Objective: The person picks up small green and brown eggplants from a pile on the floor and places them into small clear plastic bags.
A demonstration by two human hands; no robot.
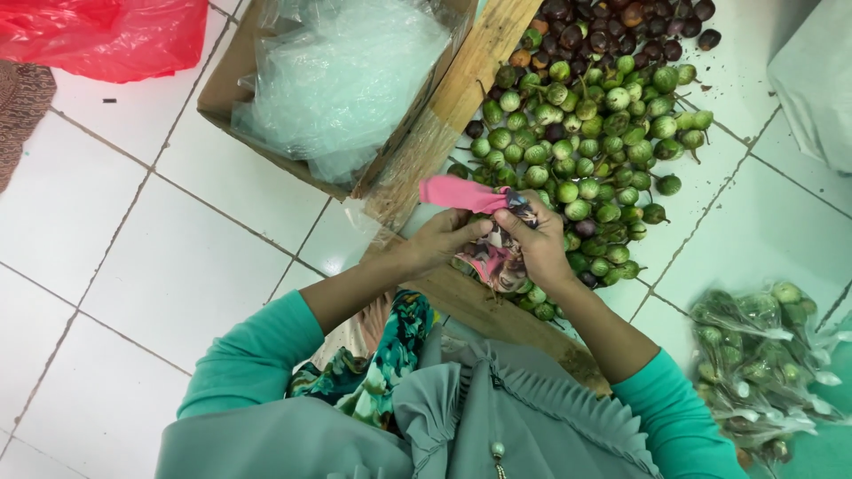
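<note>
Between both hands [488, 239], a half-hidden pink cloth [461, 192].

Bagged eggplants [763, 364], perhaps more, cut off right.

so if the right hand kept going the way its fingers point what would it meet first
Probably the left hand: the right hand points left across the pink cloth both hold, though depth is unclear.

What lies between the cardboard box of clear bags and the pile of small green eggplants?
In the head view, a wooden plank runs diagonally between the cardboard box and the green eggplants, its frayed lower end near the pink cloth.
</note>
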